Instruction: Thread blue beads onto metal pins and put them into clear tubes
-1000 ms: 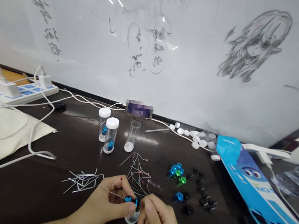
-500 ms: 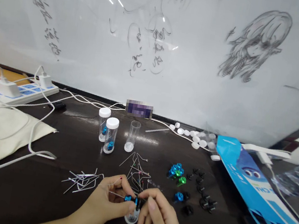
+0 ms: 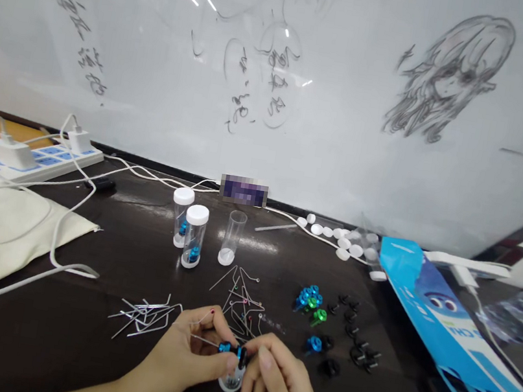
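Low in the middle, my left hand (image 3: 192, 346) pinches a small blue metal fitting (image 3: 225, 347) between thumb and fingers. A thin wire (image 3: 205, 341) runs from the fitting into that hand, and a red bead (image 3: 212, 312) shows above the fingers. At the fitting's right end is a black knob-like screw (image 3: 242, 357), with my right hand's (image 3: 281, 372) curled fingers closed at it. Fingers partly hide their contact. Just below both hands stands a clear tube (image 3: 230, 380) with a white rim and small dark bits inside.
Bent wires with beads (image 3: 245, 305) lie beyond my hands, hex keys (image 3: 145, 317) to the left. Blue and green fittings (image 3: 310, 297) and black screws (image 3: 358, 353) lie right. Tubes (image 3: 194, 232), white caps (image 3: 343, 243), a blue bag (image 3: 446, 309) and a power strip (image 3: 51, 158) stand farther back.
Both hands keep nearly the same pose around the blue fitting and black screw. The view has shifted very slightly.
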